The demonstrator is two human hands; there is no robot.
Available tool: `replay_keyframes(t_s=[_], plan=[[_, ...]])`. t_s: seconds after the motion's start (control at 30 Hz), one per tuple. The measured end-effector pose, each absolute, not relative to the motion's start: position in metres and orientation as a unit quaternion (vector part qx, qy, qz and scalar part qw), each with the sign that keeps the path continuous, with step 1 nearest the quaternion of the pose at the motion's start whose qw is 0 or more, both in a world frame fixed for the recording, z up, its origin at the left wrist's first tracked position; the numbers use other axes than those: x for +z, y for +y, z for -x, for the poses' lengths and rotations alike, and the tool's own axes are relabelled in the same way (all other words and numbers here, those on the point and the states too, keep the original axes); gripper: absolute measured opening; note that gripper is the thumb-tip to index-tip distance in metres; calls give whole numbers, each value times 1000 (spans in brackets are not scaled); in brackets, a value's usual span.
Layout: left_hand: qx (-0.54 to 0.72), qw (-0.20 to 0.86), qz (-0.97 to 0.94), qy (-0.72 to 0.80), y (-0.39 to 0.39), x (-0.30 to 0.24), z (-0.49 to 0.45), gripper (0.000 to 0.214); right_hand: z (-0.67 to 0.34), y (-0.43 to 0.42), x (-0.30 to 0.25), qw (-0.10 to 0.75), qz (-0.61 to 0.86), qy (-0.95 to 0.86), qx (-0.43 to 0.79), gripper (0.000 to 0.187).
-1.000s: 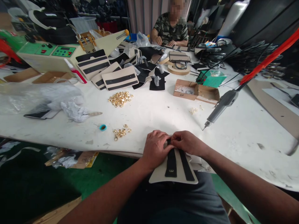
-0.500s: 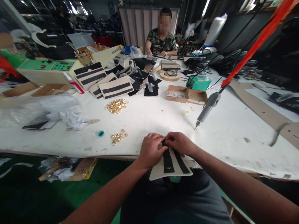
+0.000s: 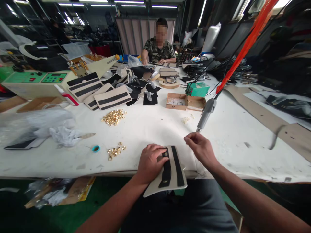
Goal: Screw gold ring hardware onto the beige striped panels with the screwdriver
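A beige panel with two black stripes (image 3: 173, 171) lies over the near table edge and my lap. My left hand (image 3: 150, 161) presses on its left side, fingers curled over the left stripe beside a small round metal fitting (image 3: 166, 154). My right hand (image 3: 200, 148) is lifted off the panel to the right, fingers pinched together, just below the tip of a hanging grey electric screwdriver (image 3: 204, 116). What the pinch holds, if anything, is too small to see.
Gold fittings lie in a small pile (image 3: 114, 151) and a larger heap (image 3: 113, 116). A blue ring (image 3: 95, 148), crumpled plastic (image 3: 48, 126), cardboard boxes (image 3: 186, 102), stacked striped panels (image 3: 102, 95) and a green machine (image 3: 36, 82) sit farther back. A person (image 3: 158, 48) sits at the far end.
My right hand has let go of the panel's top and moved right, up toward the screwdriver tip. The left hand stays on the panel; the camera tilted up.
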State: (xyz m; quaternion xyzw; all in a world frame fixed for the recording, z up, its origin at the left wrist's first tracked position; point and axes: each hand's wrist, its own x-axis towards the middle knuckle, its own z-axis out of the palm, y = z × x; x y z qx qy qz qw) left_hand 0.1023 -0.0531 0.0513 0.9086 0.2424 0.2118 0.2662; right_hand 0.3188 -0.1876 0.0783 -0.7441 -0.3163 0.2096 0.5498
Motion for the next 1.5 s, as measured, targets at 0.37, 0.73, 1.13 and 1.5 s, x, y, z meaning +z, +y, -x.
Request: replay_keyframes(t_s=[0.37,0.73,1.13,1.5], plan=[[218,245,-915,235,-54,49,-103,28,-427,-137,91,735,645,-123,171,67],[213,249,-914,239,-57,48,-102,31,-263,-128,113,737,502,-324,316,32],[204,251,-916,238,-56,48,-101,30,-251,-121,99,697,567,-355,258,36],[194,248,-919,239,-56,49,-101,32,-252,-122,98,686,569,-368,267,34]])
